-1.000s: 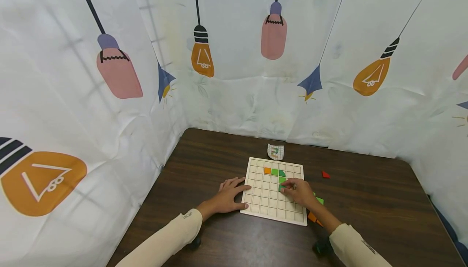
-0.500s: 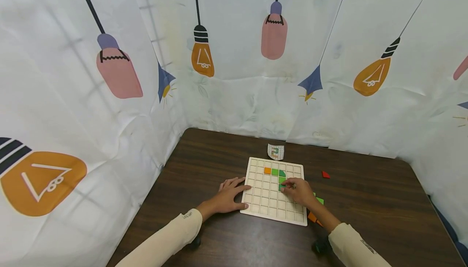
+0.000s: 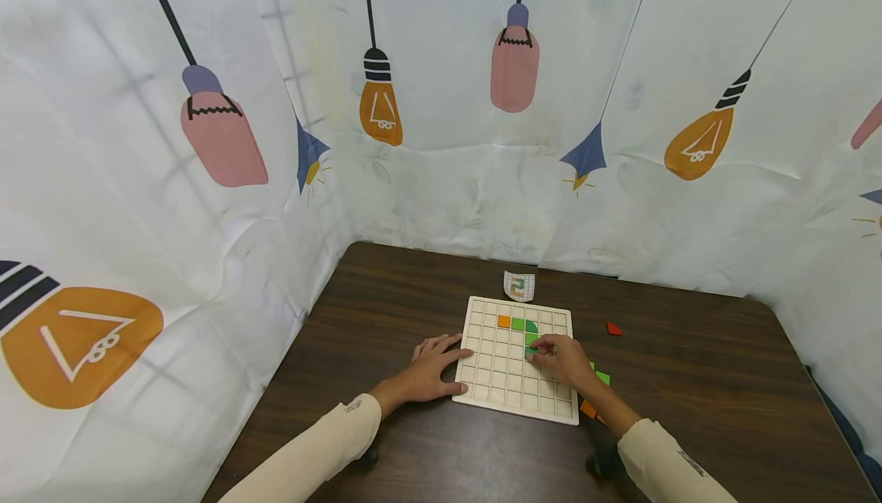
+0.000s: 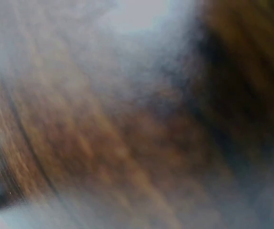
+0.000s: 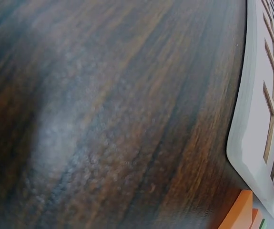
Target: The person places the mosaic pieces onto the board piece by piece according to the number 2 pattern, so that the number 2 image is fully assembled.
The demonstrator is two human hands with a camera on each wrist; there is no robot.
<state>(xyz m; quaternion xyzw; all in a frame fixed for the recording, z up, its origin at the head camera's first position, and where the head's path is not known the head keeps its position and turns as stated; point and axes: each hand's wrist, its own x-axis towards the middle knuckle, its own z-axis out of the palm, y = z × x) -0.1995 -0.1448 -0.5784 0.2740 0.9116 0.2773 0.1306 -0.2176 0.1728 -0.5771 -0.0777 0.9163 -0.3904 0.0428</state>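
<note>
A pale wooden grid board (image 3: 499,392) lies on the dark table in the head view. On it sit an orange square tile (image 3: 504,321), a light green square tile (image 3: 517,324) beside it, a dark green rounded tile (image 3: 531,327), and another light green square (image 3: 531,339) below that. My right hand (image 3: 566,361) pinches a dark green tile (image 3: 529,351) at the cell under this column; the fingertips cover part of it. My left hand (image 3: 430,373) rests with spread fingers at the board's left edge. The left wrist view shows mostly blurred tabletop.
A small card (image 3: 519,287) with a printed grid pattern stands behind the board. A red piece (image 3: 613,329) lies to the right. Light green (image 3: 603,378) and orange pieces (image 5: 239,210) lie by the board's right edge, partly behind the right forearm. Printed curtains surround the table (image 3: 703,380).
Hardly anything differs. My right fingertips stay at the dark green tile with only a slight shift, and my left hand keeps its place at the board's edge.
</note>
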